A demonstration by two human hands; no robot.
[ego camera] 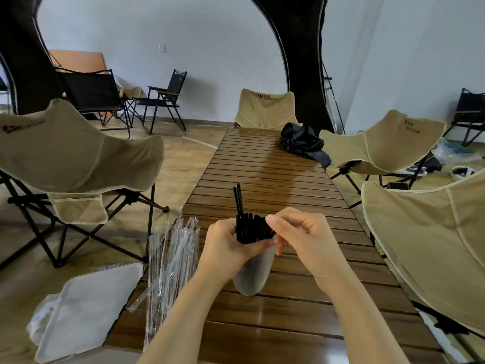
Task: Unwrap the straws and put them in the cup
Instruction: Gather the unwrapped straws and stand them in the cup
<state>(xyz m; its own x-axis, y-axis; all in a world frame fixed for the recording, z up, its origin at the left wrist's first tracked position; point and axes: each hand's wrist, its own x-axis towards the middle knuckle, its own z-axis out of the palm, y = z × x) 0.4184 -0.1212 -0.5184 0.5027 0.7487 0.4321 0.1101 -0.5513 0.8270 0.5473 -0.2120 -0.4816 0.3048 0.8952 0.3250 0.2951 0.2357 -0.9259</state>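
- Currently, I see my left hand [225,243] curled round the top of the cup [252,274], gripping it over the near part of the table [275,166].
- My right hand [301,232] has its fingers curled and its thumb pressed on the black straws [249,228], pinching the bundle at the cup's rim.
- The straws stand in the cup, and two of them rise above the rest.
- The cup is frosted and leans; I cannot tell whether its base touches the table.
- A heap of clear wrappers [173,253] lies at the table's left edge, just beside my left arm.
- A black bag [301,143] sits at the far end.
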